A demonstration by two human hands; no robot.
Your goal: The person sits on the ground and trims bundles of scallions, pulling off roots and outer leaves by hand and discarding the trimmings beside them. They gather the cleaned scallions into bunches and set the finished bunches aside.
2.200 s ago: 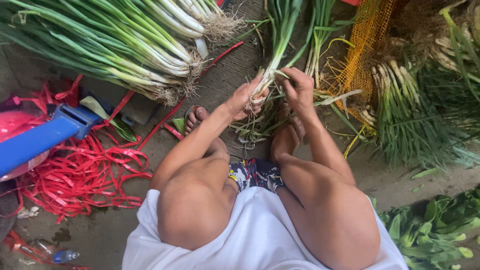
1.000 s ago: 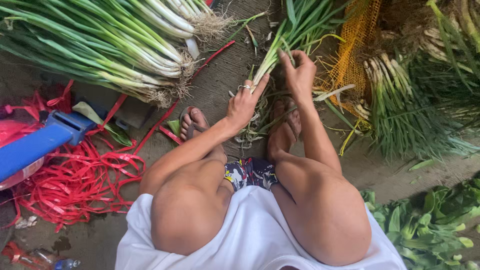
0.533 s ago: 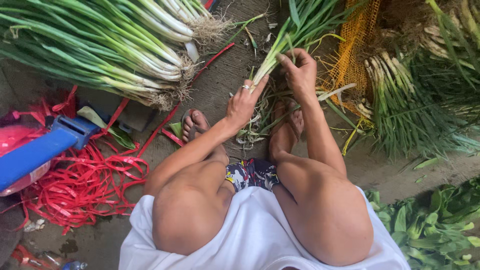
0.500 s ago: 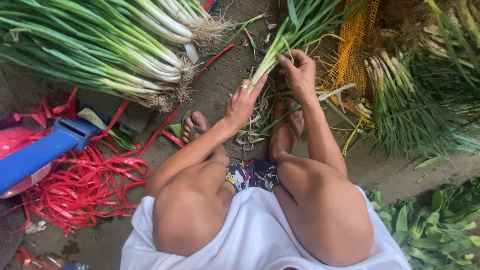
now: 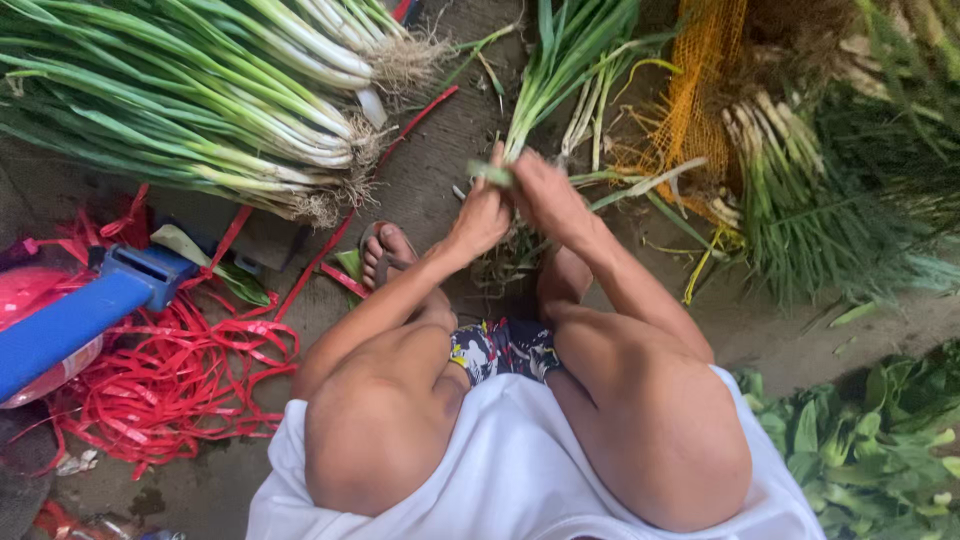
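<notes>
Hands meet at upper centre: left hand point(image 5: 480, 215) and right hand point(image 5: 545, 195) both closed around a green onion stalk point(image 5: 492, 173), cleaned bundles point(image 5: 250, 100) lying upper left, untrimmed bunches point(image 5: 790, 180) waiting right.

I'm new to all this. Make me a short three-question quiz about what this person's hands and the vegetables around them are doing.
1. True or false: both hands grip the same small bunch of spring onions.
2. What lies on the ground at the left? A: red plastic strips; B: white rope; C: blue cloth.
3. Fill in: the netting behind the hands is ______ in colour.

Key
1. True. The left hand and right hand close together on the small bunch of spring onions.
2. A. The red plastic strips lie tangled below the big pile of spring onions.
3. Orange, the orange netting.
</notes>
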